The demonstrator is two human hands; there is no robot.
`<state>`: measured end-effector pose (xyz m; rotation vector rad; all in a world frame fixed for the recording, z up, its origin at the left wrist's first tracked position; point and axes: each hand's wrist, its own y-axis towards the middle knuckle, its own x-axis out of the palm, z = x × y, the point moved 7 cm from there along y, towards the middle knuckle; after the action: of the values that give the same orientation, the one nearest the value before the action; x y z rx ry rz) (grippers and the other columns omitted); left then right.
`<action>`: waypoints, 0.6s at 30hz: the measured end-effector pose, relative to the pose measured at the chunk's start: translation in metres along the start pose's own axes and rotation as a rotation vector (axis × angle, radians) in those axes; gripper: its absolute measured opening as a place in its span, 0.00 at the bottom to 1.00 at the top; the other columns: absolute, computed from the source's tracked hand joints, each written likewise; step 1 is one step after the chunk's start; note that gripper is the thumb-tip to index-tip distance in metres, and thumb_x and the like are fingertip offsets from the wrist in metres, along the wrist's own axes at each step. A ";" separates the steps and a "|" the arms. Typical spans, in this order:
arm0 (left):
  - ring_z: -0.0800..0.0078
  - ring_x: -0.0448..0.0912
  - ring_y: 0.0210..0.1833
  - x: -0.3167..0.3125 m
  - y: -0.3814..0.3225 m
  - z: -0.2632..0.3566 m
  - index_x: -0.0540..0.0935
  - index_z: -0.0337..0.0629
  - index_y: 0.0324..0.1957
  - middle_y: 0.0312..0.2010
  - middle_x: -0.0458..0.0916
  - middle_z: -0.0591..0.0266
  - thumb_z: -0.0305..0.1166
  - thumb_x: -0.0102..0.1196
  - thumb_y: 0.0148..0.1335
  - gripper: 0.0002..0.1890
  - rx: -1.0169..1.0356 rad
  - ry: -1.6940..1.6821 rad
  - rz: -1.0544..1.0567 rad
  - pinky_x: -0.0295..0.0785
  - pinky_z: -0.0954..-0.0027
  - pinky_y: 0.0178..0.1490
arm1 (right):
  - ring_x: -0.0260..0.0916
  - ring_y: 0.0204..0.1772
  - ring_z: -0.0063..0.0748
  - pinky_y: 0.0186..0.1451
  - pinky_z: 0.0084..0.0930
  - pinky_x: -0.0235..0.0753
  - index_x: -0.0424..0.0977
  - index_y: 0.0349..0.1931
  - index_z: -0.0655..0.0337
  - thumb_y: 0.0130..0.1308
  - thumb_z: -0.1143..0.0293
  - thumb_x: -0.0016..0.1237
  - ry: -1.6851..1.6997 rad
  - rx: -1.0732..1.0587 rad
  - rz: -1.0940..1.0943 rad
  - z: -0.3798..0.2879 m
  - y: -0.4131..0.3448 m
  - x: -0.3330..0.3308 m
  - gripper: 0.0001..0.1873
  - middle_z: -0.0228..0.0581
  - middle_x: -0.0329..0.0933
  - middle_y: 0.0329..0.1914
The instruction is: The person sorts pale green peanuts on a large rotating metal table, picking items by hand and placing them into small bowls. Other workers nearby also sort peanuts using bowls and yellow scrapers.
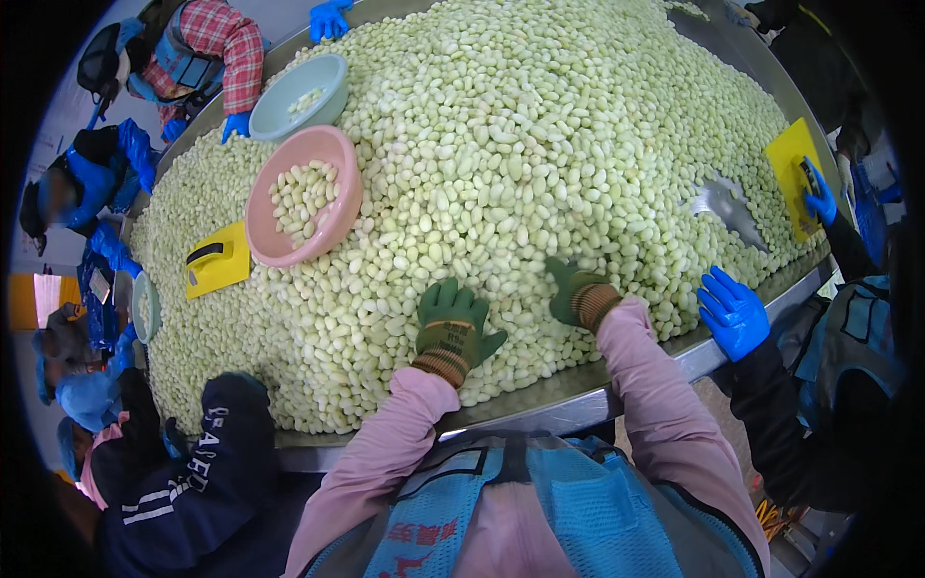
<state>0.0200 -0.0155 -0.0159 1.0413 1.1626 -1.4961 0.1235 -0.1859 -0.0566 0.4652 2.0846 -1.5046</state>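
Pale green silkworm-like cocoons or oval fruits, which of these I cannot tell, form a deep pile [506,173] before me. My left hand [454,325], in a green coated glove with a striped cuff, rests palm down on the pile near its front edge, fingers spread and pointing away. To its right my right hand [578,292], gloved alike, presses into the same pile, its fingertips partly hidden among the pieces. Neither hand shows a piece gripped. Beyond my left hand, to the left, a pink plastic basin [347,217] holds loose pieces.
A metal table rim [549,415] runs before me. A light-blue basin [271,112], a small green basin [137,318] and a yellow board with a black handle [231,271] are at left. A co-worker at right holds another yellow board [788,155]; others stand around the table.
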 end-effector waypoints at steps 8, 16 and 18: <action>0.50 0.73 0.67 -0.011 -0.077 -0.027 0.89 0.50 0.47 0.49 0.85 0.58 0.50 0.70 0.53 0.22 -0.078 0.035 0.171 0.62 0.45 0.73 | 0.82 0.57 0.50 0.56 0.41 0.80 0.54 0.80 0.56 0.64 0.65 0.60 0.077 -0.373 -0.358 -0.063 0.018 0.073 0.45 0.61 0.79 0.63; 0.42 0.69 0.71 -0.026 -0.116 -0.045 0.89 0.57 0.48 0.59 0.82 0.57 0.43 0.71 0.51 0.20 -0.289 0.028 0.311 0.62 0.43 0.73 | 0.77 0.67 0.57 0.70 0.52 0.71 0.61 0.77 0.51 0.68 0.54 0.53 -0.165 -0.236 0.013 -0.044 -0.009 0.055 0.38 0.54 0.76 0.68; 0.42 0.69 0.72 -0.041 -0.098 -0.039 0.89 0.60 0.50 0.62 0.81 0.56 0.41 0.70 0.54 0.19 -0.212 0.063 0.419 0.61 0.41 0.73 | 0.79 0.64 0.56 0.72 0.55 0.67 0.63 0.75 0.51 0.68 0.53 0.53 -0.212 -0.175 0.214 -0.042 -0.043 0.033 0.35 0.52 0.76 0.68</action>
<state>-0.0649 0.0400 0.0342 1.1091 1.0417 -0.9975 0.0644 -0.1613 -0.0330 0.4272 1.9141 -1.1842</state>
